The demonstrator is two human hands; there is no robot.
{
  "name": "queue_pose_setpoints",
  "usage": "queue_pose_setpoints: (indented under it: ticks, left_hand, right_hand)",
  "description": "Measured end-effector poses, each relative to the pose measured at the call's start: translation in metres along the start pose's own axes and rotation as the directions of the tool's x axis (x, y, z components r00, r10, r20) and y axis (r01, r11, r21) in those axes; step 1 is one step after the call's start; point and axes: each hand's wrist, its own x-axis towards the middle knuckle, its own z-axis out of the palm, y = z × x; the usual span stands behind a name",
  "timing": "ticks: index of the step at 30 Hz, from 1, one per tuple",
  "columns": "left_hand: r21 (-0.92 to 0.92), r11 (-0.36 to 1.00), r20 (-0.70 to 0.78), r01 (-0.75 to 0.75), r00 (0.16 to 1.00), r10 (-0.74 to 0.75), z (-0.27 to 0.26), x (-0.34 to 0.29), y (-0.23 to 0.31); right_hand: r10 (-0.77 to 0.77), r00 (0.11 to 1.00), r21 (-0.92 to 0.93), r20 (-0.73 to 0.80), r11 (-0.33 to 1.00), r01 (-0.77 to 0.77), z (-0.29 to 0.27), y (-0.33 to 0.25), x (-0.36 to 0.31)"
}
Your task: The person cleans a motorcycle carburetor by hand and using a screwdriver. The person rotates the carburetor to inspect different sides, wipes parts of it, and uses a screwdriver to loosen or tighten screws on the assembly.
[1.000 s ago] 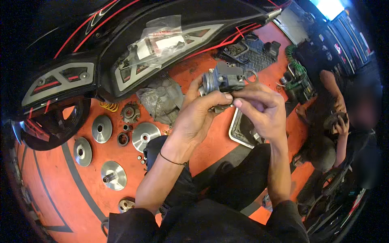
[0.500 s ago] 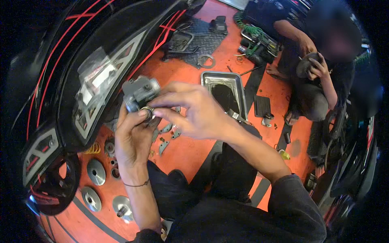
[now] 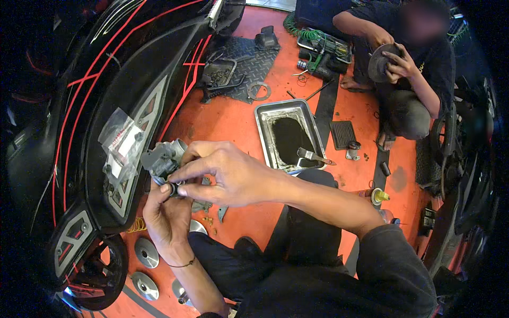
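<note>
A grey metal throttle body (image 3: 163, 158) with a round bore at one end is held up over the floor, beside the black motorcycle bodywork. My left hand (image 3: 168, 214) grips it from below, with the thumb at its lower edge. From the right, my right hand (image 3: 225, 172) reaches over, its thumb and index finger closed on a small dark round part (image 3: 173, 188) at the throttle body's lower end. Whether that part is fixed to the body or loose I cannot tell. Fingers hide much of the underside.
A metal tray (image 3: 261, 119) with black residue bears a paintbrush (image 3: 313, 156). Metal pulley discs (image 3: 147, 252) lie lower left. A plastic bag (image 3: 121, 132) rests on the bodywork. At the upper right a co-worker holds a dark disc (image 3: 379, 64). A yellow-capped bottle (image 3: 379, 196) stands right.
My view has shifted, so the throttle body and both hands appear lower and further left. My fingers stay at its lower end. The paintbrush on the tray shows more fully.
</note>
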Motion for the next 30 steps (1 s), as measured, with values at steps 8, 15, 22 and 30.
queue_pose_setpoints:
  ticks: [8,15,22,30]
  left_hand:
    - [0.114,0.994,0.032,0.006,0.999,-0.009,0.001,-0.002,-0.002]
    - [0.084,0.996,0.002,0.0,1.0,-0.001,0.002,0.002,-0.003]
    - [0.059,0.998,0.001,0.006,1.0,-0.006,-0.003,0.006,0.0]
    - [0.025,0.992,0.007,-0.127,0.992,0.127,-0.019,0.007,-0.013]
  right_hand:
    - [0.09,0.995,-0.011,0.039,0.996,-0.09,0.0,0.007,0.003]
    - [0.094,0.995,-0.023,0.035,0.995,-0.093,-0.004,0.004,0.002]
    - [0.175,0.984,0.031,0.02,0.984,-0.176,0.002,0.0,0.006]
    - [0.284,0.958,-0.155,0.027,0.948,-0.277,0.007,-0.01,0.003]
